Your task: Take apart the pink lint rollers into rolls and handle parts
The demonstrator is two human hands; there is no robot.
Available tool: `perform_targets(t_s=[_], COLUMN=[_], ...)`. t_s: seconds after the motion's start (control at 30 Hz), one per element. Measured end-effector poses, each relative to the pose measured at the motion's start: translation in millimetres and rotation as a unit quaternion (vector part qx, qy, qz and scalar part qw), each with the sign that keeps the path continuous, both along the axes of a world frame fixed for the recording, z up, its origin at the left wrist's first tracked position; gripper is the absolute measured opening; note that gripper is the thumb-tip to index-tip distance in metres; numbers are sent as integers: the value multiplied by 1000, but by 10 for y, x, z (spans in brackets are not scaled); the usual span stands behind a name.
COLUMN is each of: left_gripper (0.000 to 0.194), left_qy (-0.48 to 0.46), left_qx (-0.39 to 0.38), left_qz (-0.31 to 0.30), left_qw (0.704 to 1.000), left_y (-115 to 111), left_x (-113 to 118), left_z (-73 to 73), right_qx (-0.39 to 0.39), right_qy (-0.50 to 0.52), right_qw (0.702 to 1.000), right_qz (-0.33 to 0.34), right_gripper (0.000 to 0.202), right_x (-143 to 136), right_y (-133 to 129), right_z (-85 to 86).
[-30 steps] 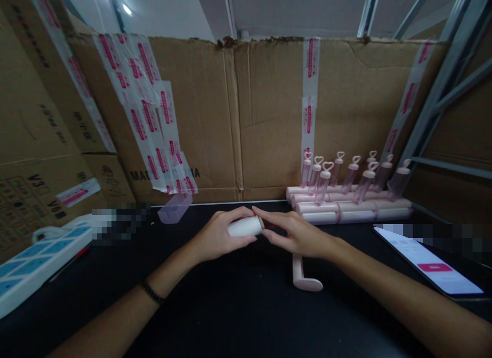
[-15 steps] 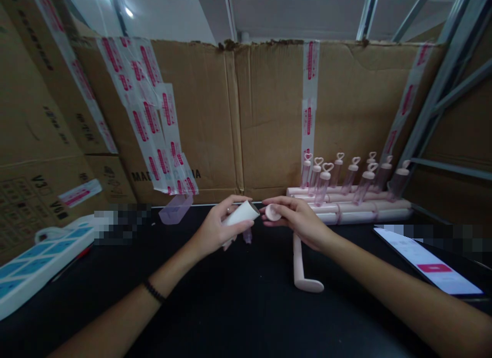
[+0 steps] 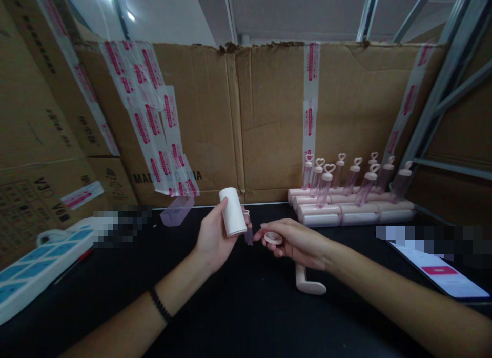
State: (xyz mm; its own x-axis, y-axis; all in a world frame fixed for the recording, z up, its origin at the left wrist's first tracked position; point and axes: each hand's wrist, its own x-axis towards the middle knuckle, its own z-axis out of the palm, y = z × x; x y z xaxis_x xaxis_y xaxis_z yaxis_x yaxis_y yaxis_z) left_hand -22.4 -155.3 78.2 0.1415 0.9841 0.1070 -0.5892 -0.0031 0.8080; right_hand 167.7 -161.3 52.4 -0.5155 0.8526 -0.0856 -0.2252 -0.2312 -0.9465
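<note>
My left hand [image 3: 217, 232] is wrapped around a white paper roll [image 3: 233, 213], which stands nearly upright and leans slightly left. Between the fingers of my right hand [image 3: 294, 242] is a round pale-pink cap [image 3: 272, 238], its hollow side showing. The cap is to the right of the roll and apart from it. Just behind my left fingers is a small clear purple tube [image 3: 249, 236], partly covered by them. A pale-pink angled handle [image 3: 307, 286] lies on the black table [image 3: 246, 312] below my right hand, which hides its upper part.
Several pink-and-white rollers [image 3: 319, 214] are stacked at the back right, with several heart-topped tubes [image 3: 325, 186] above them. A phone [image 3: 438, 271] lies at the right. To the left are a power strip [image 3: 42, 263] and a purple plastic tray [image 3: 177, 212]. Cardboard [image 3: 269, 117] walls the back.
My left hand has turned the roll from tilted right to nearly upright. My right hand has lowered a little and tipped the cap so that its hollow side shows.
</note>
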Motion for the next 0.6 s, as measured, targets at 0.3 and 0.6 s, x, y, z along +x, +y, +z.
perform_targets(t_s=[0.3, 0.6], left_gripper=[14, 17], left_qy=[30, 27], left_qx=[28, 46], left_qz=[11, 12], left_qw=[999, 998], left_y=[-96, -114], left_x=[112, 119], left_z=[-61, -64], right_qx=[-2, -14], right_qy=[78, 102], right_qw=[997, 995], right_qz=[-1, -17], right_gripper=[31, 28], right_x=[-140, -160], right_y=[-97, -119], right_z=[-70, -34])
